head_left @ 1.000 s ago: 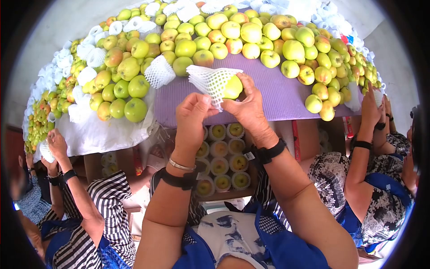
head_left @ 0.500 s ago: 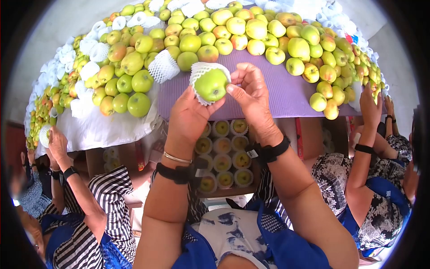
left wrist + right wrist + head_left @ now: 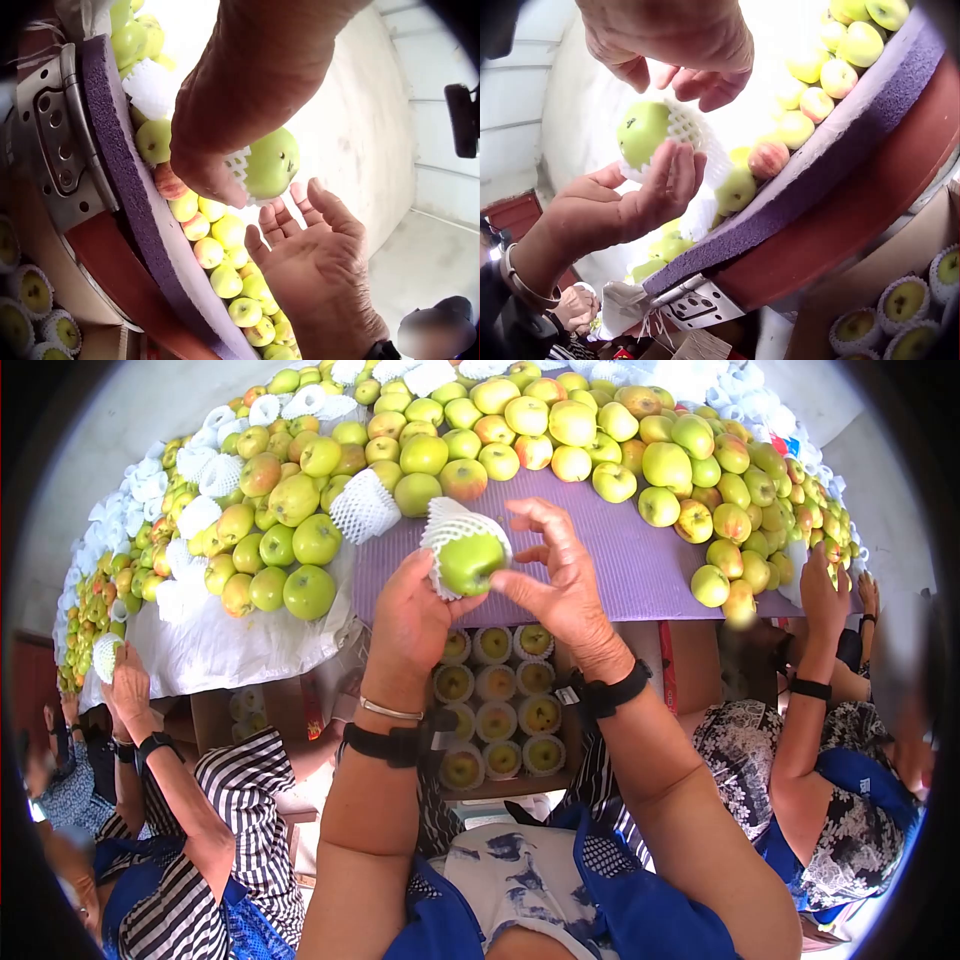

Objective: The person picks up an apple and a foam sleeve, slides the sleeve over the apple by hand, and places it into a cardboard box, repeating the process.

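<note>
left hand (image 3: 418, 610) holds netted apple (image 3: 470, 563); box (image 3: 515, 789) contains sleeved apples (image 3: 497, 683)

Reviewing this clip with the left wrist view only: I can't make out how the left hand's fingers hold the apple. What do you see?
Observer: In the right wrist view, the left hand holds the apple from below, thumb on one side, fingers curled against the net on the other.
Operator: Any jewellery on that wrist?
Observer: Yes, the head view shows a bracelet there.
Operator: Is anyone else at this person's left?
Observer: Yes, the head view shows someone in black-and-white stripes.
</note>
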A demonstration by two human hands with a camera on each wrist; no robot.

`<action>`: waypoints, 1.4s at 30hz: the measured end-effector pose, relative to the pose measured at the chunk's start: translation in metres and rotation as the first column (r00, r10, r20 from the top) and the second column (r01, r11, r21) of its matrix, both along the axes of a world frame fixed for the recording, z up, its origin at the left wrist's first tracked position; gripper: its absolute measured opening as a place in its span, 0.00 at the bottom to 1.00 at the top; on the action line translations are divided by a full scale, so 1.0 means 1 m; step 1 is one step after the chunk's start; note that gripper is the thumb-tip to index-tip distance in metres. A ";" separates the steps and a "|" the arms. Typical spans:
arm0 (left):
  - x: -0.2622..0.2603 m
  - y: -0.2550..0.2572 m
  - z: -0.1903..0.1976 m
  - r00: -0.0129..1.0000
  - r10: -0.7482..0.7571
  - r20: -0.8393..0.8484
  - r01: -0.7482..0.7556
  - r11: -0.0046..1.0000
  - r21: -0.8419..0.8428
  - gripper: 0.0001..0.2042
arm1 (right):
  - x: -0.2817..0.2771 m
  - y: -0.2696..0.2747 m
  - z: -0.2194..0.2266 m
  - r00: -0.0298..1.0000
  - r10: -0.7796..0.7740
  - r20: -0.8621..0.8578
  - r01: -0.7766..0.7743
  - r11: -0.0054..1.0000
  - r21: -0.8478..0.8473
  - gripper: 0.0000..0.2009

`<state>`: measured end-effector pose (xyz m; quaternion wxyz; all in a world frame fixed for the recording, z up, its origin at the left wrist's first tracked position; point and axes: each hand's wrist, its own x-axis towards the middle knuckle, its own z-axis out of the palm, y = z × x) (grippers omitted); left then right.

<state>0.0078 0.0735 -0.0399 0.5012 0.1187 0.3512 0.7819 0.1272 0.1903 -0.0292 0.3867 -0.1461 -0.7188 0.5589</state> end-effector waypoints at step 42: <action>0.028 0.003 0.004 0.928 0.099 -0.359 -0.127 0.990 -0.056 0.25 | 0.000 -0.003 -0.015 0.969 0.245 0.016 -0.237 0.952 -0.192 0.26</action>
